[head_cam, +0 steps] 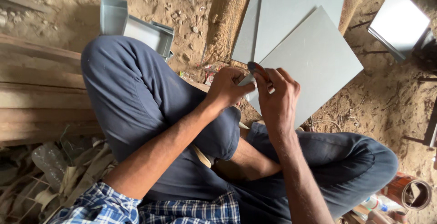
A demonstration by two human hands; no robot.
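Note:
I sit cross-legged on sandy ground, in dark blue trousers. My left hand [226, 86] grips the near corner of a grey flat sheet [314, 60] that lies tilted in front of my knees. My right hand [277, 97] is closed around a small tool with a red and dark rounded head [256, 67], held against that same corner. Both hands touch each other at the sheet's edge. The tool's lower part is hidden inside my fingers.
A second grey sheet [282, 5] lies under the first. A folded grey metal channel piece [136, 26] rests beyond my left knee. Wooden planks [36, 92] lie at left, another metal panel [398, 21] at top right, a tape roll [415, 192] at bottom right.

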